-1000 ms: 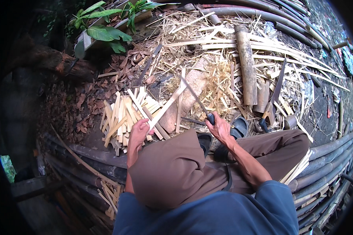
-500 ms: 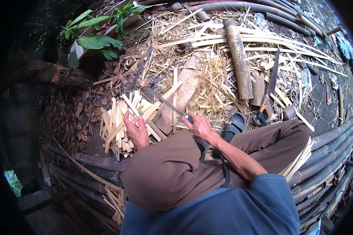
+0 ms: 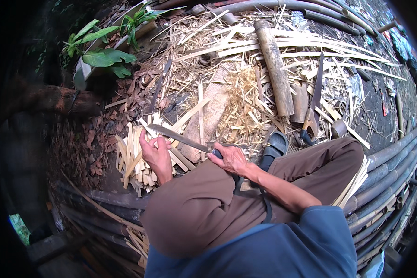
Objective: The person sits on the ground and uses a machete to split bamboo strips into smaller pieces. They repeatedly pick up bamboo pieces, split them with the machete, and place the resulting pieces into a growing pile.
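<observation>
The right hand [image 3: 230,158] is closed round the handle of a knife [image 3: 183,138], its blade pointing left across a pile of pale strips [image 3: 133,160]. The left hand [image 3: 157,157] has its fingers apart near the blade's tip; whether they touch blade or strips, I cannot tell. A brown-trousered knee [image 3: 187,204] hides what lies below that hand. A dark sandal [image 3: 276,146] is near the right hand; farther out lie a long slab [image 3: 215,102], shavings [image 3: 241,95], a bamboo section [image 3: 275,72] and a handsaw [image 3: 317,92]

The right hand [image 3: 231,160] covers most of the dark knife handle [image 3: 216,153] (its front end shows).
</observation>
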The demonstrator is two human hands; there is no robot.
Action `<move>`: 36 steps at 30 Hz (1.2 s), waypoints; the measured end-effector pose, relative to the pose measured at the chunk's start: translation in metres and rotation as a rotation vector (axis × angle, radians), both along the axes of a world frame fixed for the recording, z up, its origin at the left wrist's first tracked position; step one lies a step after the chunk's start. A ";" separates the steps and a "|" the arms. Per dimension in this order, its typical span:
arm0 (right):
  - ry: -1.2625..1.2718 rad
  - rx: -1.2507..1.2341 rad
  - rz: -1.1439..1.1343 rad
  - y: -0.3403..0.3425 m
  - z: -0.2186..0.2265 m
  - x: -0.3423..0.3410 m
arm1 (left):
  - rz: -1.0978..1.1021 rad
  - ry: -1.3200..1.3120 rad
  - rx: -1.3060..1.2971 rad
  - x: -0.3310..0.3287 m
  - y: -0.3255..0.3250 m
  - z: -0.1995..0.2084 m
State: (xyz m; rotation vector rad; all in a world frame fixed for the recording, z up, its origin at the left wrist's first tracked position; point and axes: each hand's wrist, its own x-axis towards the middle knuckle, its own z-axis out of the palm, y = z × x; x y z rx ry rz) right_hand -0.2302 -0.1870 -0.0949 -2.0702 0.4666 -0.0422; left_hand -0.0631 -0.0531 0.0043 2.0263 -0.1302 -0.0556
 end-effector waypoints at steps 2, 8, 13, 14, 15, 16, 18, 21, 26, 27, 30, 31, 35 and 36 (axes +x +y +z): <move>0.005 0.013 -0.187 -0.006 -0.036 0.006 | -0.019 0.015 -0.026 0.002 -0.007 0.002; 0.157 -0.024 -0.195 -0.031 -0.040 0.015 | -0.005 -0.002 0.021 0.006 0.004 -0.002; 0.197 0.055 -0.323 -0.055 -0.079 0.019 | -0.027 0.020 -0.011 0.007 0.002 -0.001; 0.191 0.010 -0.239 -0.052 -0.066 0.017 | -0.017 0.015 0.009 0.004 0.002 0.003; 0.184 -0.034 -0.153 -0.048 -0.056 0.017 | -0.005 0.011 0.029 0.002 0.004 0.005; 0.206 -0.036 -0.141 -0.044 -0.069 0.015 | -0.031 0.011 -0.005 0.008 0.014 -0.009; 0.137 -0.106 -0.296 -0.068 -0.115 0.014 | -0.047 0.055 -0.102 0.003 0.002 0.000; 0.142 -0.149 -0.323 -0.083 -0.112 0.010 | 0.081 0.035 -0.068 0.005 0.021 0.009; 0.101 0.030 -0.143 -0.036 -0.048 0.041 | 0.164 0.167 -0.697 -0.007 0.057 -0.060; -0.022 0.139 -0.166 -0.030 -0.052 0.044 | 0.085 0.263 -0.698 -0.011 0.046 -0.099; -0.132 0.993 -0.370 0.004 -0.026 0.070 | -0.152 0.558 -0.565 -0.048 0.030 -0.147; -0.142 0.918 -0.401 -0.004 -0.028 0.067 | -0.166 0.537 -0.593 -0.051 0.021 -0.171; -0.148 0.602 -0.456 -0.026 -0.037 0.050 | -0.219 -0.183 0.041 -0.061 0.016 -0.235; -0.103 0.511 -0.465 -0.034 -0.036 0.042 | -0.266 -0.500 0.389 -0.061 0.008 -0.240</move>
